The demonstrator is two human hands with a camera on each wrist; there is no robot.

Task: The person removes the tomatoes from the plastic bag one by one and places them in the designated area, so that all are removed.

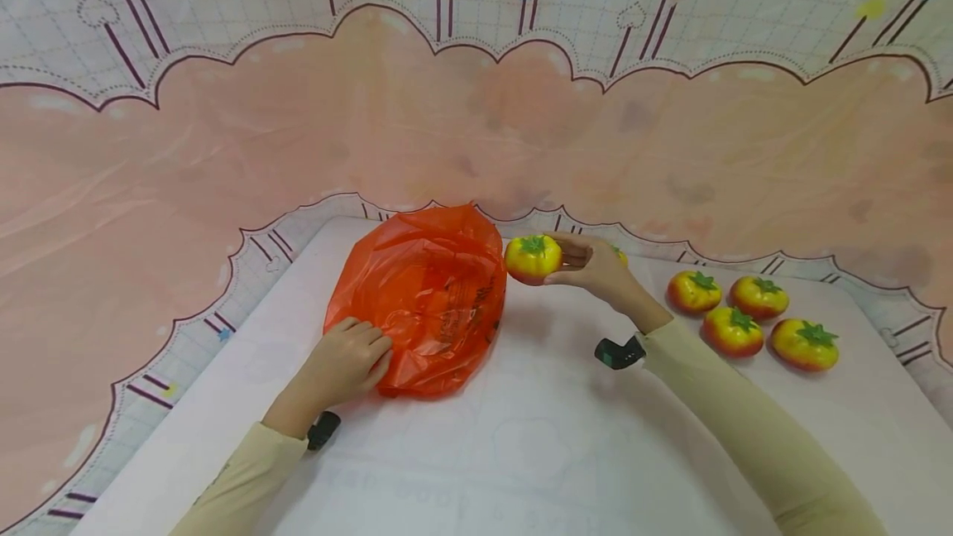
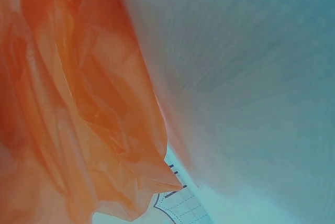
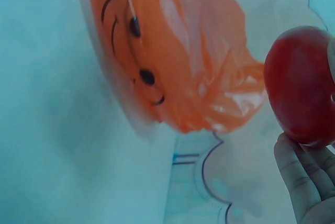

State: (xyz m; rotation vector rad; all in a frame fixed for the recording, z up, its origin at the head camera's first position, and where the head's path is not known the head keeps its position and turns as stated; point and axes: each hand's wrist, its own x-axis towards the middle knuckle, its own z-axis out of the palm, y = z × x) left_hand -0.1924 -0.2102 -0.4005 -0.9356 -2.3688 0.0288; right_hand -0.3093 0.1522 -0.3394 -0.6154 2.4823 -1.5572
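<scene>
An orange-red plastic bag (image 1: 439, 304) stands puffed out on the white table, black print on its side. At its near left edge my left hand (image 1: 346, 362) grips the plastic with curled fingers. My right hand (image 1: 596, 270) holds a persimmon (image 1: 533, 259), yellow on top with a green leafy cap, between thumb and fingers just right of the bag. In the right wrist view the persimmon's red underside (image 3: 298, 85) shows beside the fingers, and the bag (image 3: 172, 51) carries a printed smiling face. The left wrist view shows the creased bag (image 2: 89, 109) but not the hand's fingers.
Several more persimmons (image 1: 733, 332) lie grouped on the right of the white table (image 1: 521, 470). Part of another persimmon (image 1: 620, 256) shows behind the right hand. A patterned pink cloth (image 1: 462, 131) rises behind the table.
</scene>
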